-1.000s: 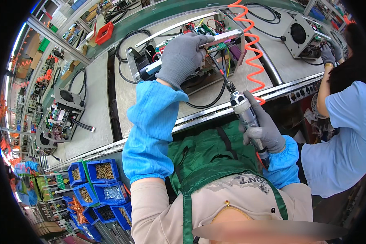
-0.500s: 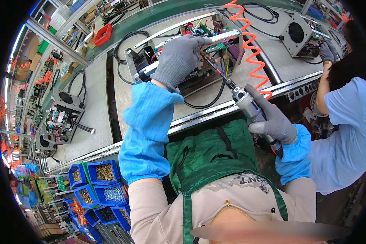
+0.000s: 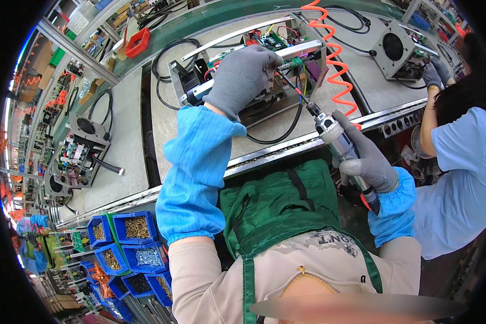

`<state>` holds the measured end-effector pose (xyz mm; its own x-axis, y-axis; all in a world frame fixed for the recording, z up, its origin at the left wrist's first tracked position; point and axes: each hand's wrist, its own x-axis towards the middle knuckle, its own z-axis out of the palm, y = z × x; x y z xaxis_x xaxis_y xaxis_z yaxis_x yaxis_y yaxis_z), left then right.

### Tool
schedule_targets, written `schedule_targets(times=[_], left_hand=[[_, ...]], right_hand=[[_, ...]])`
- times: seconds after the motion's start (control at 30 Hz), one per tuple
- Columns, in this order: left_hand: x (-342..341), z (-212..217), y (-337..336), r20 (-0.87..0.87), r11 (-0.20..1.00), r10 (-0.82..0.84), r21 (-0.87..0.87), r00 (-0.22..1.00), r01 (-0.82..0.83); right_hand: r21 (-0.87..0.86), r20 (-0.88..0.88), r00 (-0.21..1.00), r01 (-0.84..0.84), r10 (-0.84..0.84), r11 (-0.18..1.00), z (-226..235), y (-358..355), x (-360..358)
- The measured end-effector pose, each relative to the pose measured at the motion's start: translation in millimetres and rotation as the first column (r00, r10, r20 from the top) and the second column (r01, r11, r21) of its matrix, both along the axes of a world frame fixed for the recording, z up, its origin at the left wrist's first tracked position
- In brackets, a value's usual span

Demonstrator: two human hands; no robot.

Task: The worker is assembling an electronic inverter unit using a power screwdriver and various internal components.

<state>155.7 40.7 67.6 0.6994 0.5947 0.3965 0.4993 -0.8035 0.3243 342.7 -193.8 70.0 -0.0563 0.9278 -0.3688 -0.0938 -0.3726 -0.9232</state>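
My right hand (image 3: 370,164), in a grey glove, is wrapped round a silver and black power screwdriver (image 3: 335,135). Its long bit (image 3: 294,86) slants up and left to a metal-framed electronic unit (image 3: 313,81) with circuit boards and coloured wires inside. Over the near side of this unit, my left hand (image 3: 243,78), also gloved in grey, rests by the silver frame bar (image 3: 303,49). Its fingers are curled together close to the bit's tip; whatever they pinch is hidden. A black cable (image 3: 278,141) loops from the unit across the bench.
An orange coiled hose (image 3: 340,81) hangs right of the unit. Further units with round speaker-like grilles stand left (image 3: 86,127) and right (image 3: 392,43). Blue bins (image 3: 137,228) of small metal parts sit lower left. A co-worker's gloved hands (image 3: 434,73) work at the right unit.
My left fingers, stretched along the frame bar before, have curled in toward the bit's tip. The screwdriver and my right hand have shifted slightly right.
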Motion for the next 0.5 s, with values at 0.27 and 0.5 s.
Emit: schedule_targets(times=[0.27,0.5], left_hand=[[2,8,-8,-0.059,0.998,0.035,0.059,0.998,-0.032],[8,5,-11,-0.105,0.986,0.160,0.052,0.981,-0.156]], right_hand=[[-0.091,-0.395,0.913,0.069,-0.100,0.993,5,-5,-5],[0.039,0.002,0.999,0.032,-0.032,0.999,-10,-4,-21]])
